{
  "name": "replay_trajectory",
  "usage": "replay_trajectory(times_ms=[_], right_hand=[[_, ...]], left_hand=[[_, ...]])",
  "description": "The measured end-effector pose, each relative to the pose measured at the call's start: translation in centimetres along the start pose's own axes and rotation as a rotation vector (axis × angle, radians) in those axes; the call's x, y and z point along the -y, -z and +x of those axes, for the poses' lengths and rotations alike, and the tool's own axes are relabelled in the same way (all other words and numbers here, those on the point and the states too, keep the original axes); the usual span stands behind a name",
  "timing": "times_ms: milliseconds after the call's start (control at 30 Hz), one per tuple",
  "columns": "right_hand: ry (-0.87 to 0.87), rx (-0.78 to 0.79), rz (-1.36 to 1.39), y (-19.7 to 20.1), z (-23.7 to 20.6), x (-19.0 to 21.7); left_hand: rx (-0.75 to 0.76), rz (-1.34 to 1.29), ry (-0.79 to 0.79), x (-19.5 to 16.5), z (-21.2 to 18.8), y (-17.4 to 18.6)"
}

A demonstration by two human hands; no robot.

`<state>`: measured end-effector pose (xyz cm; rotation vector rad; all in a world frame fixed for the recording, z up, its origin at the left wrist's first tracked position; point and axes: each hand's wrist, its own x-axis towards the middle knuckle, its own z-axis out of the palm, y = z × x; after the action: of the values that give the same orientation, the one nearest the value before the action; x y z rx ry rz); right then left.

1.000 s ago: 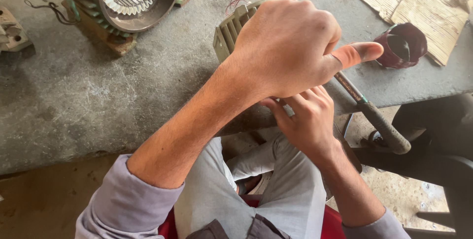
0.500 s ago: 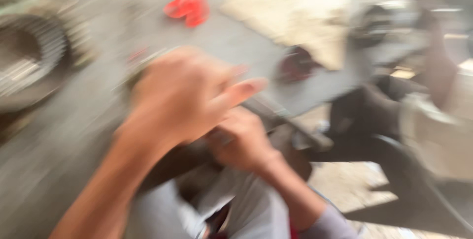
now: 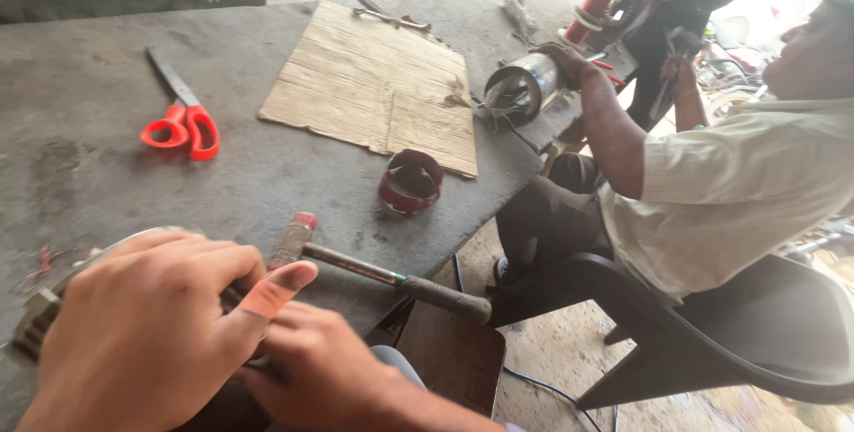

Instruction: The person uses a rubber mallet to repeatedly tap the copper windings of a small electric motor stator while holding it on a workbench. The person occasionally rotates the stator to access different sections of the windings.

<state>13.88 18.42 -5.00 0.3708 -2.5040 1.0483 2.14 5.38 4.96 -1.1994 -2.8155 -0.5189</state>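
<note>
My left hand [image 3: 151, 334] lies over a grey finned metal motor part [image 3: 34, 318] at the table's near edge, fingers wrapped on it and thumb stretched to the right. Just below it, my right hand [image 3: 325, 370] presses against the same part; its fingers are hidden, so what it holds does not show. A hammer [image 3: 391, 279] rests on the table beside my thumb, with its dark handle reaching out past the edge.
On the grey table [image 3: 267, 156] lie red-handled scissors [image 3: 182, 125], a cardboard sheet [image 3: 374, 85] and a maroon tape roll [image 3: 411, 181]. A co-worker [image 3: 712, 192], seated in a dark chair at the right, holds a metal cylinder [image 3: 520, 87].
The view has swung up and to the right, bringing the scissors, cardboard and co-worker into sight. Both my hands remain on the motor part.
</note>
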Motion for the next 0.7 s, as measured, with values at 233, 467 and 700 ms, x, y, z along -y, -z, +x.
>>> replay_trajectory(times_ms=[233, 467, 700], right_hand=[[0.052, -0.019, -0.038, -1.3, -0.9, -0.9], [0.092, 0.028, 0.039, -0.7, -1.6, -2.4], [0.075, -0.022, 0.021, -0.6, -0.7, -1.2]], left_hand=[[-0.021, 0.023, 0.005, 0.7, 0.3, -1.5], [0.116, 0.084, 0.031, 1.0, 1.2, -1.9], [0.017, 0.000, 0.057, -0.5, 0.2, 0.3]])
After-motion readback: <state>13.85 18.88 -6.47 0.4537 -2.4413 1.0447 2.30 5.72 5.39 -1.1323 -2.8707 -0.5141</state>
